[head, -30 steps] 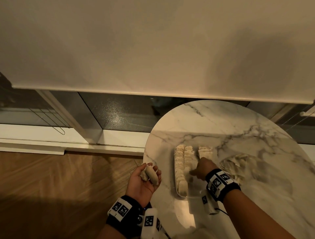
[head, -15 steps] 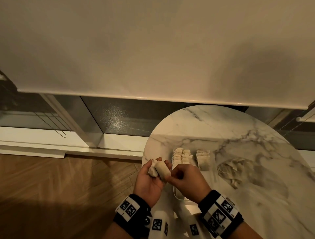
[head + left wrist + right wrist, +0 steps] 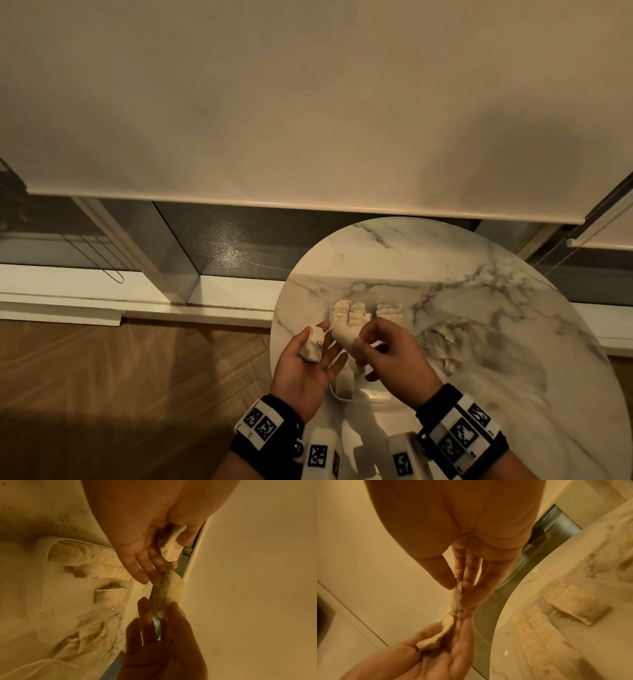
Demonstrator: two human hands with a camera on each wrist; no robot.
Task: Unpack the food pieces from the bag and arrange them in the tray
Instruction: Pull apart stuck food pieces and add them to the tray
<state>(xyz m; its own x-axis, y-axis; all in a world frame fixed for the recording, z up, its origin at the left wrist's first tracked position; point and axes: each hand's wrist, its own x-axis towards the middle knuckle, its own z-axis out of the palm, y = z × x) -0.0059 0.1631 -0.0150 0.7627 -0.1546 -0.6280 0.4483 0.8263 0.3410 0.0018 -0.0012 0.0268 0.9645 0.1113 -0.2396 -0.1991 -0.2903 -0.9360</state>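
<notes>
My left hand (image 3: 305, 359) holds one tea bag (image 3: 311, 346) under the thumb; my right hand (image 3: 390, 356) pinches another tea bag (image 3: 346, 337). My hands hide the clear tray (image 3: 337, 394) middle; the bag (image 3: 442, 342) contents are indistinct.

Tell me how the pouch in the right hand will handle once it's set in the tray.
Probably light and floppy: the pouch sags from the right hand's pinch. Its string may snag the pouch in the left hand. It likely won't roll.
</notes>
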